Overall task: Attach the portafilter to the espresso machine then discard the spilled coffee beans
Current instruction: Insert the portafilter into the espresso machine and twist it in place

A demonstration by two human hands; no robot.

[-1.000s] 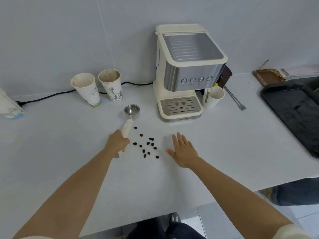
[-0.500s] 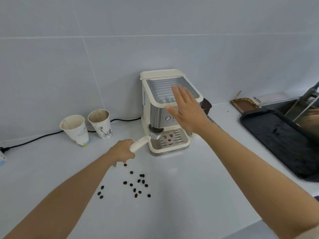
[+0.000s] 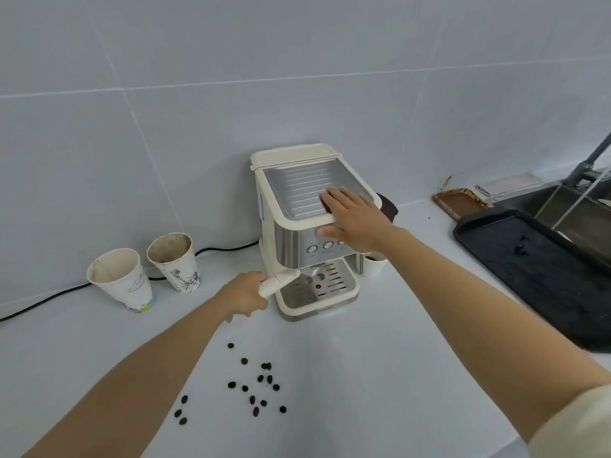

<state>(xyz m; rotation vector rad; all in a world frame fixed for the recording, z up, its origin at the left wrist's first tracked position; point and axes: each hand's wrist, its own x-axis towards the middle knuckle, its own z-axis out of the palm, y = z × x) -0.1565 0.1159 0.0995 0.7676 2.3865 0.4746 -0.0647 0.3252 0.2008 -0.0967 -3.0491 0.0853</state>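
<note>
Head view, the only one: you're on step one, portafilter going into the group head, not locked as far as I can judge. Your left hand point(image 3: 246, 297) is wrapped tight around the cream handle of the portafilter point(image 3: 277, 283), and the handle angles out toward the left from under the front of the espresso machine point(image 3: 297, 206). The basket end sits up under the steel panel just beyond your left fingers; whether the lugs are seated is hidden by the housing. Your right hand point(image 3: 355, 219) is flat and spread on the machine's top front edge, fingers on the ribbed warming plate, thumb down over the button row, gripping nothing, just bracing the body. Next move, my read: keep that right palm pressing down so the machine doesn't skate, then swing the handle toward your right until it points straight out over the drip tray point(image 3: 317, 292) and firms up. If it won't turn, drop it slightly and re-seat instead of forcing. The spilled coffee beans point(image 3: 256, 386) are untouched on the tabletop point(image 3: 380, 375), scattered below your left hand, between your two forearms. Two used paper cups point(image 3: 145, 276) stand left of your left hand; a dark tray point(image 3: 529, 276) lies right of your right forearm.
</note>
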